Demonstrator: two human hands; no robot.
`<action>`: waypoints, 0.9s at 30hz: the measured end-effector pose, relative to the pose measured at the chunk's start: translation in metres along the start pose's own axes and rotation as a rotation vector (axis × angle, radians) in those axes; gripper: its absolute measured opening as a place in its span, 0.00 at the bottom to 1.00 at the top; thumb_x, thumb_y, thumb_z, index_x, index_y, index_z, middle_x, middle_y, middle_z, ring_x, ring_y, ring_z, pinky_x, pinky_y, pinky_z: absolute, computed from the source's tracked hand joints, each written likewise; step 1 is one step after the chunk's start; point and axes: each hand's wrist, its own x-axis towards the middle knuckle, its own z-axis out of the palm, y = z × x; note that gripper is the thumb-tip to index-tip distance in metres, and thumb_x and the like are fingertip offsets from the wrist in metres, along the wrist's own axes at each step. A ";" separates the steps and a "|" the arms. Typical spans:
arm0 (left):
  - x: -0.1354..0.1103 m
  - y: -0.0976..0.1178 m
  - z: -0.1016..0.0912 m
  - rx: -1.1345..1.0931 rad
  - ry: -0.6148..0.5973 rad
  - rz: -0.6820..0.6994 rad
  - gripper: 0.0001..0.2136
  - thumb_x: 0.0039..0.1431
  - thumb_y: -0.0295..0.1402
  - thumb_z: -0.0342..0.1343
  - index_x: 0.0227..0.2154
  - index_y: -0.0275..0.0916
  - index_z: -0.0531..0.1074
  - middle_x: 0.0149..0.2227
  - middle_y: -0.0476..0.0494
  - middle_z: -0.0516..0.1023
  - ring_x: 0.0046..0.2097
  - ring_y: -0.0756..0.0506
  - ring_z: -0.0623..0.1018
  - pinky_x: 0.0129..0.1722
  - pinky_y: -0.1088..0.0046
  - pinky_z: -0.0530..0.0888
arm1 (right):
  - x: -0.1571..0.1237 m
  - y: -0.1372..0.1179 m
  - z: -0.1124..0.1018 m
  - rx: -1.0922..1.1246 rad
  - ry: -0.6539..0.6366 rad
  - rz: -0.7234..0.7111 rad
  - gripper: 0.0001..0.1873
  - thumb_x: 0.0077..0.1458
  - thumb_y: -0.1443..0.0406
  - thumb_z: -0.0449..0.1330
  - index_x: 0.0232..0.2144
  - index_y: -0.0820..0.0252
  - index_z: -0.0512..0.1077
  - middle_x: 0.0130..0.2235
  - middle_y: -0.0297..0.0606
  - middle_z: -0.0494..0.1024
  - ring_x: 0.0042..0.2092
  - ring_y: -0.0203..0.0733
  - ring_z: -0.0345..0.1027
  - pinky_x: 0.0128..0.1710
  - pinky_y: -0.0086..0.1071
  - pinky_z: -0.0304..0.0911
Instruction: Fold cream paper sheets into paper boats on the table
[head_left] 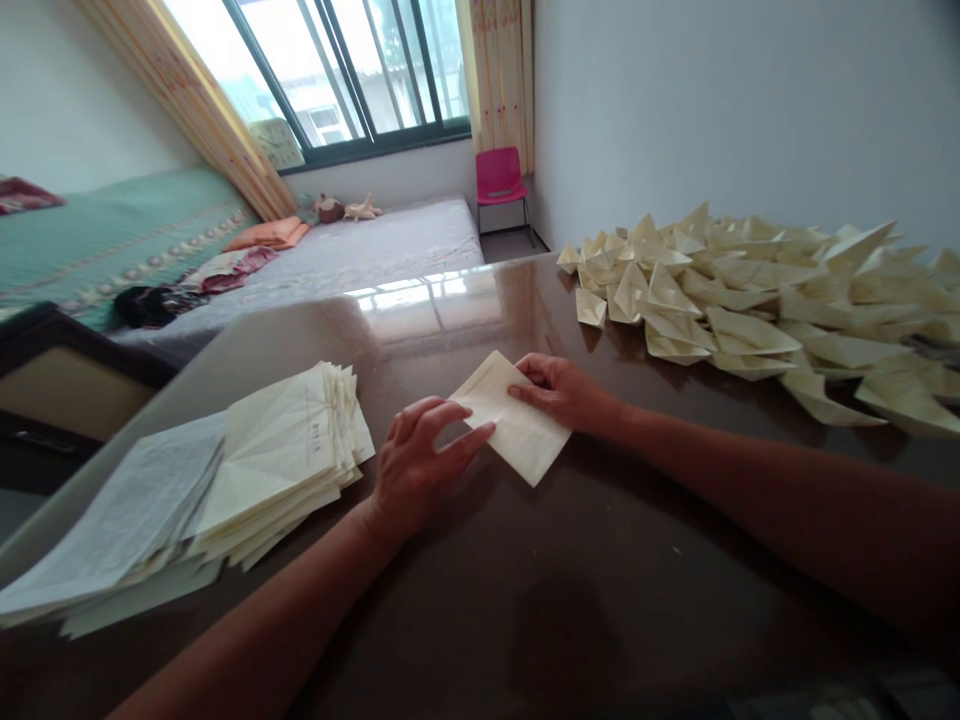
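A folded square of cream paper [517,425] is held just above the brown table, tilted with one corner towards me. My right hand [559,390] grips it at the right edge, thumb on top and fingers behind. At the left edge, my left hand [424,450] has its thumb and forefinger apart, their tips over the paper. Whether those tips press on it I cannot tell. Left of this hand lies a stack of creased cream sheets [277,440], with greyish printed sheets [142,510] under and beside it.
Many folded paper boats [720,290] are heaped at the table's right, against the wall. The glossy brown table [465,610] reflects the window. Beyond it are a bed [405,235], a pink chair [501,180] and a dark cabinet [67,390] at left.
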 end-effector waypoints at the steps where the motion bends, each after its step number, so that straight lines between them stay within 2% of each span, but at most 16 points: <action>1: 0.000 0.000 0.000 0.018 -0.043 0.083 0.14 0.60 0.30 0.56 0.48 0.52 0.73 0.45 0.47 0.75 0.52 0.43 0.70 0.50 0.63 0.69 | 0.000 0.003 0.001 -0.018 -0.013 -0.003 0.13 0.55 0.58 0.57 0.38 0.62 0.69 0.32 0.35 0.77 0.31 0.36 0.69 0.28 0.27 0.62; 4: 0.001 0.000 0.002 0.036 -0.149 0.223 0.13 0.63 0.28 0.52 0.48 0.48 0.72 0.43 0.49 0.78 0.49 0.45 0.73 0.47 0.66 0.68 | 0.001 0.007 0.000 -0.156 0.007 -0.036 0.14 0.57 0.60 0.56 0.43 0.62 0.68 0.34 0.37 0.78 0.33 0.37 0.70 0.32 0.29 0.64; 7: 0.002 0.000 0.006 0.080 -0.211 0.186 0.10 0.63 0.29 0.51 0.44 0.44 0.74 0.41 0.48 0.79 0.46 0.45 0.74 0.40 0.70 0.69 | 0.002 0.003 -0.008 -0.345 0.101 -0.179 0.19 0.56 0.60 0.58 0.48 0.63 0.66 0.43 0.42 0.77 0.37 0.38 0.70 0.35 0.31 0.64; 8: 0.002 -0.001 0.007 0.086 -0.227 0.161 0.09 0.64 0.30 0.51 0.43 0.44 0.74 0.40 0.48 0.79 0.44 0.46 0.74 0.38 0.71 0.69 | 0.002 0.000 -0.011 -0.389 0.080 -0.245 0.21 0.55 0.59 0.60 0.49 0.62 0.66 0.45 0.43 0.75 0.39 0.39 0.70 0.36 0.31 0.64; 9: 0.002 -0.001 0.008 0.085 -0.237 0.137 0.09 0.64 0.30 0.51 0.42 0.44 0.74 0.39 0.48 0.79 0.43 0.46 0.74 0.36 0.72 0.68 | 0.001 -0.004 -0.014 -0.426 0.018 -0.313 0.23 0.53 0.57 0.61 0.49 0.61 0.66 0.47 0.43 0.74 0.42 0.40 0.69 0.37 0.31 0.64; 12: 0.000 -0.002 0.012 0.057 -0.217 0.072 0.08 0.63 0.32 0.51 0.42 0.44 0.74 0.38 0.49 0.78 0.39 0.49 0.74 0.34 0.75 0.68 | -0.003 -0.015 -0.019 -0.555 -0.300 -0.499 0.30 0.45 0.51 0.66 0.47 0.60 0.68 0.47 0.43 0.73 0.47 0.45 0.66 0.45 0.36 0.62; 13: -0.001 -0.003 0.013 0.049 -0.206 0.054 0.08 0.63 0.32 0.52 0.42 0.44 0.74 0.38 0.49 0.78 0.39 0.49 0.73 0.34 0.75 0.69 | -0.005 -0.017 -0.020 -0.613 -0.364 -0.544 0.32 0.44 0.50 0.67 0.47 0.60 0.68 0.47 0.43 0.73 0.48 0.46 0.65 0.47 0.38 0.60; 14: -0.002 -0.003 0.014 0.043 -0.194 0.035 0.08 0.63 0.33 0.52 0.42 0.44 0.74 0.38 0.49 0.78 0.39 0.49 0.73 0.34 0.75 0.69 | -0.006 -0.018 -0.019 -0.675 -0.390 -0.580 0.31 0.45 0.50 0.66 0.47 0.60 0.68 0.46 0.43 0.73 0.48 0.47 0.64 0.48 0.39 0.59; 16: -0.003 -0.002 0.015 0.034 -0.184 0.009 0.08 0.63 0.33 0.52 0.42 0.44 0.74 0.38 0.49 0.78 0.39 0.49 0.73 0.35 0.75 0.69 | -0.007 -0.018 -0.019 -0.774 -0.403 -0.635 0.22 0.50 0.54 0.64 0.44 0.59 0.70 0.44 0.42 0.74 0.47 0.47 0.63 0.47 0.40 0.57; 19: -0.003 0.002 0.015 0.006 -0.233 0.030 0.08 0.64 0.33 0.51 0.40 0.45 0.75 0.37 0.49 0.77 0.38 0.49 0.73 0.34 0.76 0.69 | -0.006 -0.012 -0.021 -0.794 -0.484 -0.670 0.10 0.55 0.63 0.60 0.40 0.56 0.73 0.40 0.38 0.76 0.44 0.44 0.63 0.44 0.36 0.56; 22: -0.002 0.005 0.011 -0.036 -0.305 0.048 0.09 0.64 0.34 0.50 0.41 0.45 0.75 0.37 0.48 0.77 0.39 0.49 0.73 0.36 0.75 0.70 | -0.004 -0.007 -0.026 -0.707 -0.557 -0.611 0.09 0.56 0.66 0.58 0.39 0.55 0.76 0.39 0.36 0.77 0.42 0.40 0.65 0.43 0.32 0.57; 27: 0.001 0.004 0.001 -0.084 -0.382 0.073 0.12 0.64 0.31 0.47 0.45 0.41 0.73 0.43 0.45 0.76 0.43 0.46 0.73 0.40 0.71 0.73 | -0.002 -0.004 -0.029 -0.554 -0.565 -0.515 0.12 0.60 0.60 0.56 0.39 0.58 0.77 0.39 0.39 0.78 0.42 0.39 0.66 0.44 0.31 0.58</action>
